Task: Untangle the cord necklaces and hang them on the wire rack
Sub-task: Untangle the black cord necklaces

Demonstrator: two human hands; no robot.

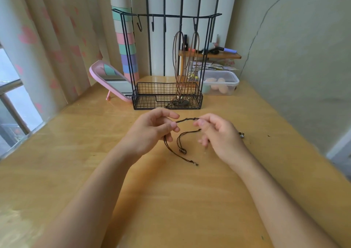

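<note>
A black cord necklace (187,120) stretches between my two hands above the wooden table (171,190). My left hand (150,131) pinches its left part and my right hand (218,133) pinches its right part. Loose ends with small clasps dangle below, down to the table. Behind stands the black wire rack (167,95) with a row of hooks on top. Two brown cord necklaces (178,65) hang from its right hooks, and their pendants rest in the basket at the bottom.
A pink-framed mirror (110,80) leans left of the rack. A clear plastic box (220,84) stands to its right, below a small wooden shelf (210,54). A small metal bell (241,134) lies by my right wrist. Curtains hang at left, a wall at right.
</note>
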